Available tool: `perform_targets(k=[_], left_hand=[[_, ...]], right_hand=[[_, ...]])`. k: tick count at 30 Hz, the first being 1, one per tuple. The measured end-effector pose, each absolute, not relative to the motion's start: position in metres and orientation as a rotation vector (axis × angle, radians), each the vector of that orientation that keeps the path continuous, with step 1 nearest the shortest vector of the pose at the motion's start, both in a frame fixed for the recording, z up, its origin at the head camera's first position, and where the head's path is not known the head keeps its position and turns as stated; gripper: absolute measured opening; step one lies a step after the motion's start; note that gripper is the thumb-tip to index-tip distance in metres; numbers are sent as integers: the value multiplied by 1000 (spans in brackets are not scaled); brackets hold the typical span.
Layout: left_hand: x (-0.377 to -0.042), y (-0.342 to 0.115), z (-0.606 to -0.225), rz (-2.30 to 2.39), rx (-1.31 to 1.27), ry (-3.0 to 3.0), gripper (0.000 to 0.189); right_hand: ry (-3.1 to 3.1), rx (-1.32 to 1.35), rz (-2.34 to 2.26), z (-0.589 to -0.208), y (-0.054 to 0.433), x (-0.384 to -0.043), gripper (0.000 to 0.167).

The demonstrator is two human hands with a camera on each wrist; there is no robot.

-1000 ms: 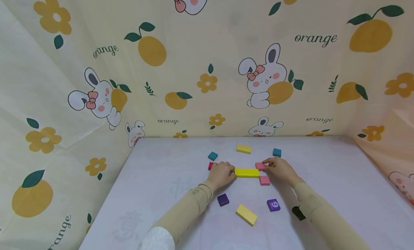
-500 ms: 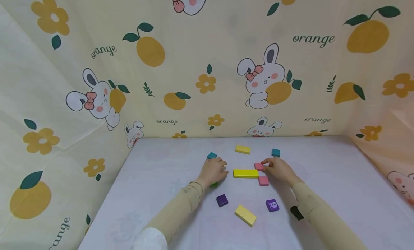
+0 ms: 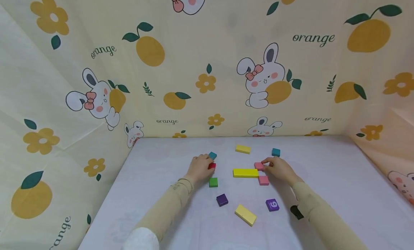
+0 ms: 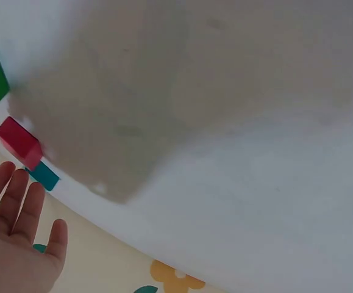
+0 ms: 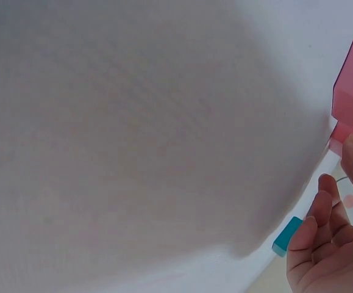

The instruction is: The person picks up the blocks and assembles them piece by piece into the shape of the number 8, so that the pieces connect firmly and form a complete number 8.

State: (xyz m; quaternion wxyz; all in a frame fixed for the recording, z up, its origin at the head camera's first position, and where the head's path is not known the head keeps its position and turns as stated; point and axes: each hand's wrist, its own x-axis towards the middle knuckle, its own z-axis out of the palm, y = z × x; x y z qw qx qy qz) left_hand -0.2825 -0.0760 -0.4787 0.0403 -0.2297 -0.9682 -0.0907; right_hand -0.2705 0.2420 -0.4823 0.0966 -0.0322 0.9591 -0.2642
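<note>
My left hand (image 3: 199, 168) is over the red block (image 3: 212, 166), its fingertips near the block's left and far sides. In the left wrist view the fingers are spread loosely beside the red block, with the thumb tip close to its end. A green block (image 3: 213, 182) lies just nearer, and a teal block (image 3: 212, 155) just beyond. On the other side, my right hand (image 3: 280, 170) pinches the far pink block (image 3: 258, 166) at its right end between thumb and index finger. The long yellow block (image 3: 245, 173) lies against the near pink block (image 3: 263, 180).
A pale yellow block (image 3: 243, 149) and another teal block (image 3: 276, 152) lie at the back. Nearer are a dark purple block (image 3: 222, 200), a second pale yellow block (image 3: 245, 215) and a purple block with a white numeral (image 3: 272, 205). A patterned cloth (image 3: 181, 74) hangs behind the table.
My left hand has left the end of the long yellow block and moved left to the red block, uncovering the green block. The right hand has stayed at the far pink block.
</note>
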Motion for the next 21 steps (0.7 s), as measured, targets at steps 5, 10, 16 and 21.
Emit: perform_targets(k=[5,10,16,21], left_hand=[[-283,-78,-477,-242,-668,-3014,27],[-286,-79,-476,-174,-661,-3032,28],[-286,-79,-475,-149,-664,-3051,24],[-289,-78,-478,-150,-668,-3045,21]], right_hand=[[2852,-113,-782,-484,244,-270,32],[2844,-100,-786,-486,244,-270,32],[2834,-86,-792,-486,244,-272,32],[2831,-78,-793,-487,244,-272,33]])
